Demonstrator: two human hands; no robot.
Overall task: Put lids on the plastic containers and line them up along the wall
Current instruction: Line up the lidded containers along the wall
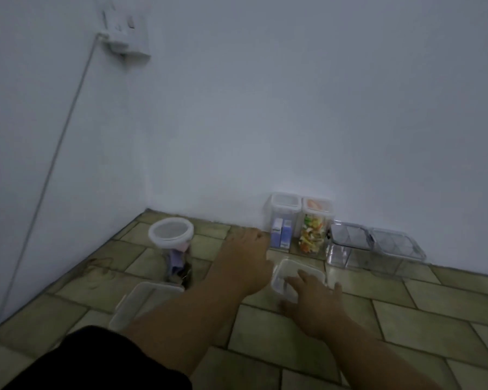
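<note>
Four containers stand lidded against the wall (293, 108); by our reckoning at least two more are not yet in the row.

At twelve o'clock, a tall container of blue boxes (283, 220) and a tall container of colourful pieces (316, 226) sit side by side, then, toward two o'clock, a first low clear box (348, 243) and a second low clear box (397, 249), all with lids on. Our right hand (313, 299) lies with fingers spread on the small square container (286, 277), on the floor (293, 333) just before that row, seemingly pressing its lid down. Our left hand (245, 246) reaches to the foot of the blue-box container; whether its fingers curl or touch, we cannot tell. At ten o'clock a round jar (171, 235), lidded, stands off the wall and needs moving in. At nine o'clock lies a translucent rectangular piece (141, 299), half under our left arm: lid or container, we cannot say.
</note>
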